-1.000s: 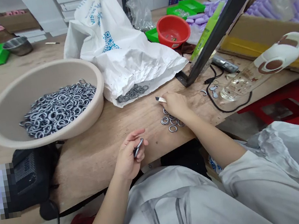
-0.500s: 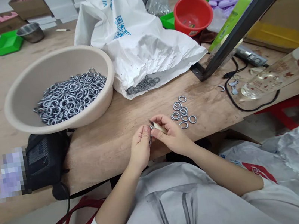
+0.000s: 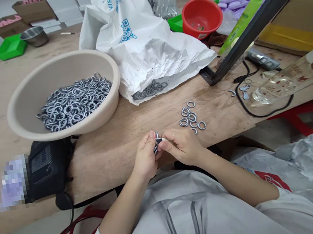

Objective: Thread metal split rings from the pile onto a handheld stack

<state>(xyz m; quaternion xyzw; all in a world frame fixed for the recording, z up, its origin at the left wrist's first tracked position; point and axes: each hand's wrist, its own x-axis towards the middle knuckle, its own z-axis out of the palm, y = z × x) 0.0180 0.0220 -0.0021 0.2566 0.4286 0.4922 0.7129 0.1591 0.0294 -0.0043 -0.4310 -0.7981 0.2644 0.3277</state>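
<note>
My left hand (image 3: 145, 156) is closed on grey rings (image 3: 156, 147), pinched between thumb and fingers; their number is partly hidden. In my right hand (image 3: 183, 146) is a small knife (image 3: 159, 140), its short dark blade against the rings and its pale handle mostly covered by my fingers. Both hands meet over the table's front edge. Just right of them, several loose grey rings (image 3: 192, 116) lie in a small group on the wood. A beige basin (image 3: 20, 103) at the left holds a heap of similar rings (image 3: 75, 102).
A white sack (image 3: 145, 47) lies behind my hands, darker rings (image 3: 150, 89) at its mouth. At the right are a black metal bar (image 3: 248, 23), a cable (image 3: 243, 103) and a clear bottle (image 3: 284, 81). A black bag (image 3: 43, 164) sits below the basin.
My right hand has turned over and shifted slightly right, so the dark blade now crosses the rings and the pale handle is mostly covered. My left hand stays close to its place.
</note>
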